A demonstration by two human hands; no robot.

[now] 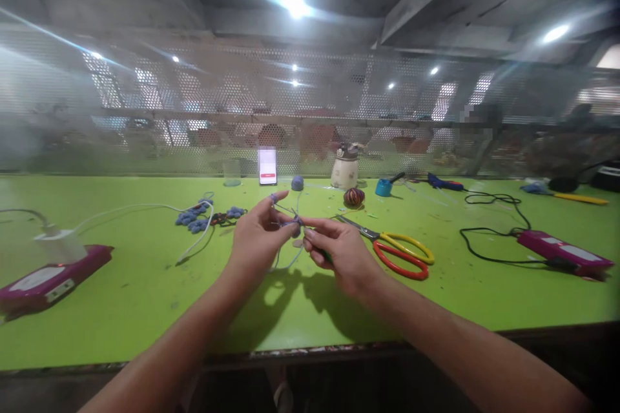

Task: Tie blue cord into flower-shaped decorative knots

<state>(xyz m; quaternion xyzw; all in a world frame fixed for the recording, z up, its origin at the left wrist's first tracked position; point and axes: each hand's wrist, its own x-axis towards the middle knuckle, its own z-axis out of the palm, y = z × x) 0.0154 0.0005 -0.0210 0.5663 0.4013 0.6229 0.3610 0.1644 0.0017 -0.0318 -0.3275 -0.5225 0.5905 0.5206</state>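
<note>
My left hand point(259, 232) pinches a small piece of blue-purple crochet work point(296, 226), with yarn looped around its raised index finger. Close against it, my right hand point(339, 248) is closed around a crochet hook, mostly hidden by the fingers; a dark green bit of handle shows under the palm. A loose strand of yarn point(293, 263) hangs below the hands. Behind them sits a blue-purple yarn ball point(297, 183). Scissors point(387, 245) with one red and one yellow handle lie beside my right hand.
Blue crocheted pieces point(196, 216) and a white cable point(208, 235) lie left. Power strips point(61, 277) sit at both sides. Along the back stand a phone point(268, 166), a glass point(232, 173), a cream jar point(344, 171), a multicoloured yarn ball point(354, 197) and a blue pot point(383, 188).
</note>
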